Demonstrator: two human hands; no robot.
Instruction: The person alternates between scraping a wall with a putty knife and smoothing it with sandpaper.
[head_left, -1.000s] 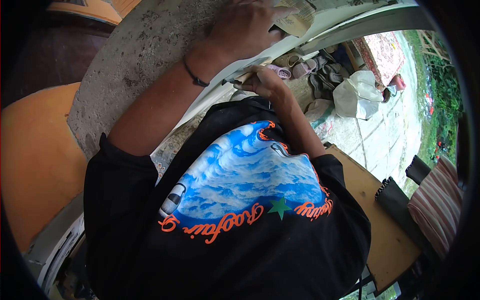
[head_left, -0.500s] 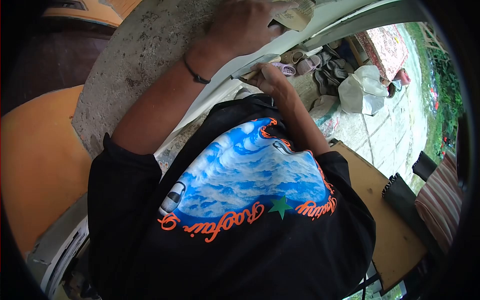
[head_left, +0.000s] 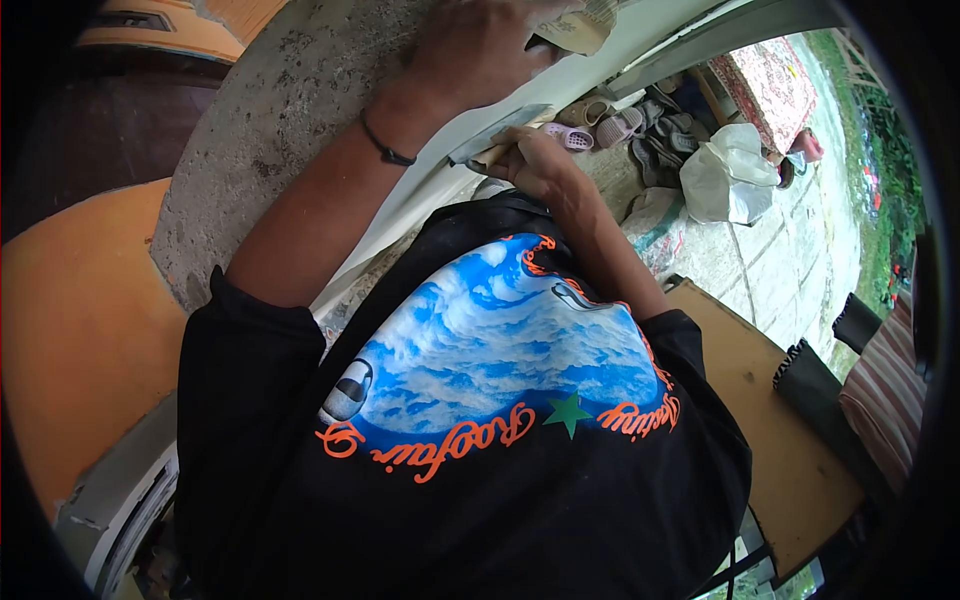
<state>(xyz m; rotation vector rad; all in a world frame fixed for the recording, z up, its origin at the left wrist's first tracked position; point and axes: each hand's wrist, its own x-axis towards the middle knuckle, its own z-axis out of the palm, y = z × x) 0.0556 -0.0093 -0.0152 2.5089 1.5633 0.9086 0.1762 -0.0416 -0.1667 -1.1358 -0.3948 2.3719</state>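
Observation:
At the top, my left hand, with a dark band on its wrist, is bent around a tan piece of card or stiff paper with faint print, its thumb and forefinger on the near edge. Below and to the right, my right hand is closed with curled fingers around a small tan piece; its kind cannot be made out. A thin grey flat strip lies beside these fingers, against the pale ledge face. Both hands are over the edge of a rough concrete ledge.
Several shoes and clogs lie on the ground beyond my right hand. A white sack stands beside them, near a patterned cloth. A wooden board is at my right, an orange wall at my left.
My left hand and the tan card have shifted slightly up and left in the view. The right hand has moved a little left, and more of the grey strip shows beside it.

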